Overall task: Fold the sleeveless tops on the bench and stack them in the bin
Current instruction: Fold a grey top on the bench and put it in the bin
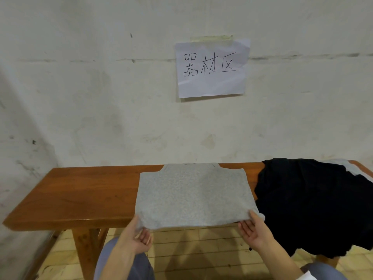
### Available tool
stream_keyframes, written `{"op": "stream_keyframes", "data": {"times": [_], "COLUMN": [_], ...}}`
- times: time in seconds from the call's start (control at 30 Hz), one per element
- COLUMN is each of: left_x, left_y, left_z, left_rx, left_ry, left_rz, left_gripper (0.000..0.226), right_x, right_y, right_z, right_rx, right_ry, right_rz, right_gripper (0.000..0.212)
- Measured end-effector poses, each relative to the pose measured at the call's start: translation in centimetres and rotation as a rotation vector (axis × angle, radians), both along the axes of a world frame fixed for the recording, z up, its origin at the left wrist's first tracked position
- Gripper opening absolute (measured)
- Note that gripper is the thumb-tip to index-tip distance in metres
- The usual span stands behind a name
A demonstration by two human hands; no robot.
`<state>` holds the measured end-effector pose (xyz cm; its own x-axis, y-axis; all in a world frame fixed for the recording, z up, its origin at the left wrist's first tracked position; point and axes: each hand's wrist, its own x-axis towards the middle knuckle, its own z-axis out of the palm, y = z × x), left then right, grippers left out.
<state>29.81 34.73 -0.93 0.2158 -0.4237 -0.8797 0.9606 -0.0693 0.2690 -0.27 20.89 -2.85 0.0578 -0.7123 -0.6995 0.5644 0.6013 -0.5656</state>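
Head view: a brown wooden bench point(84, 190) runs out to the left of the left hand point(135, 237) and on past the right hand point(255, 233), set against a scuffed white wall point(101, 98). Above and beyond the hands, a sheet of paper point(212, 67) with handwritten characters hangs from a strip of tape point(211, 38). Below the hands lies a pale yellow tiled floor point(191, 251), crossed by shadows, with the bench's left leg showing under the top.

The left wrist hides part of a knee in grey-blue cloth point(121, 263). The right fingers disappear under the fabric, so how far they reach cannot be told. To the right of the right hand a black garment point(312, 199) is heaped on the bench and spills over its front edge, covering the wood there. Behind it only a strip of another grey garment point(355, 168) shows, cut off by the frame edge. A white sleeve point(306, 276) is clipped at the bottom corner.

The grey sleeveless top point(191, 190) lies flat on the bench just beyond both hands, neckline toward the wall, hem overhanging the near edge. The left hand, fingers curled, pinches the hem's left corner. The right hand, palm turned up, holds the right corner with its thumb on top and fingers beneath. The top spans the whole gap between the hands.
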Motion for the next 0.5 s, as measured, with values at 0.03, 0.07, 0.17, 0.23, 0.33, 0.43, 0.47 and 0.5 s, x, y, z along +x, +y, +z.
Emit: {"op": "stream_keyframes", "data": {"times": [0.03, 0.07, 0.17, 0.23, 0.33, 0.43, 0.47, 0.5], "left_x": [-0.3, -0.6, -0.6, -0.7, -1.0, -1.2, -1.2, -1.1], "left_y": [0.0, 0.0, -0.2, -0.2, -0.2, -0.3, -0.3, -0.3], "left_z": [-0.1, -0.1, -0.2, -0.1, -0.3, -0.7, -0.5, -0.2], "left_rx": [-0.008, -0.011, -0.003, -0.037, -0.125, -0.18, -0.213, -0.249], "left_ry": [0.001, -0.01, -0.103, -0.121, -0.076, -0.095, -0.099, -0.101], "left_rz": [-0.041, -0.031, 0.14, 0.158, 0.04, 0.008, 0.046, 0.078], "left_gripper": [0.032, 0.035, 0.044, 0.033, 0.017, 0.015, 0.015, 0.015], "right_x": [0.0, -0.1, -0.4, -0.6, -0.1, 0.2, 0.2, 0.1], "right_y": [0.1, 0.1, 0.0, -0.1, 0.1, -0.5, -0.8, -1.2], "right_z": [-0.1, -0.2, -0.3, -0.2, 0.2, 0.8, 1.2, 1.6], "right_rx": [0.007, 0.009, -0.024, -0.041, -0.03, -0.035, -0.044, -0.061], "right_ry": [-0.001, 0.008, 0.06, 0.078, 0.02, -0.03, -0.044, -0.042], "right_rz": [-0.003, -0.01, -0.052, -0.066, -0.069, -0.112, -0.127, -0.13], "right_gripper": [0.045, 0.045, 0.043, 0.039, 0.03, 0.033, 0.037, 0.04]}}
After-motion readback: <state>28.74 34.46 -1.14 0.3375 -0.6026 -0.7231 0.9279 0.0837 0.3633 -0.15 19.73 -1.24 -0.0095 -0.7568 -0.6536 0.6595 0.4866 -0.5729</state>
